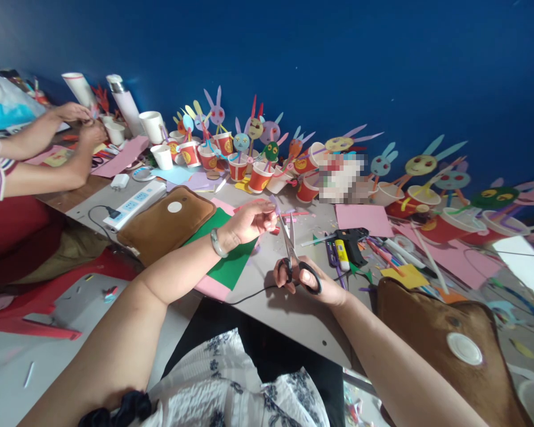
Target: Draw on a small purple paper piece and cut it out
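"Where were the scissors (pixel 292 251)?"

"Above the desk (pixel 311 333), the right hand's (pixel 309 277) fingers clamped on their handles (pixel 319 285); they seemed stiff, light, best held there."

"And the purple scrap (pixel 275 203)?"

"The left hand's (pixel 253 220) fingers pinched it near the blades (pixel 287 233); it looked flimsy, best gripped by an edge."

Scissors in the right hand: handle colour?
Black handles, best seen in the head view, the only one here.
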